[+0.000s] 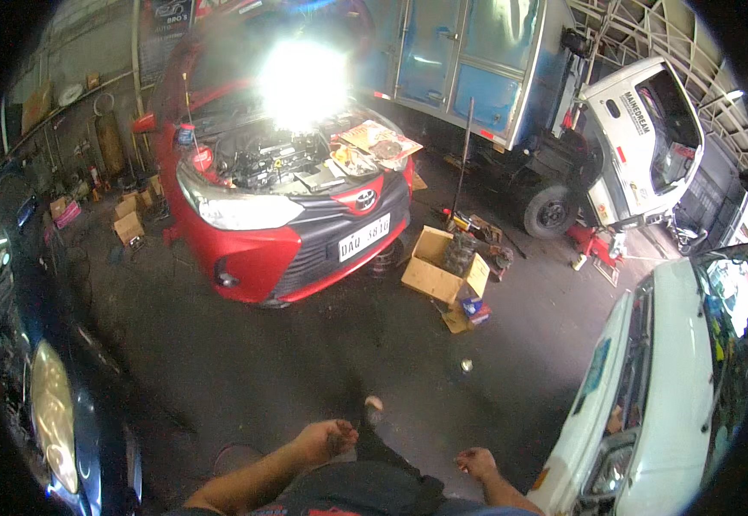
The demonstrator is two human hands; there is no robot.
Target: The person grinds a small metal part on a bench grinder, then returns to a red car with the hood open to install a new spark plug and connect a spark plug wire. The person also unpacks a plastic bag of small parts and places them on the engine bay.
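My left hand [326, 441] hangs in front of my body at the lower middle. Its fingers are curled in, dark smudges mark them, and no object shows in them. Further right, my right hand [477, 463] is held low with loosely curled fingers, and nothing is visible in it either. Both hands are apart from everything around them. Ahead stands a red car [258, 258] with its hood raised and a glaring light [303, 82] over the engine bay [275, 159]. Cardboard with parts [378, 142] lies across the bay's right front edge.
An open cardboard box [432, 273] with metal parts and tools sits on the floor [331, 344]. A small can-like object [466, 365] lies nearer. A dark car [55, 413] stands left, a white vehicle [666, 396] right. Behind are a tilted truck cab [640, 142] and a red jack [593, 243].
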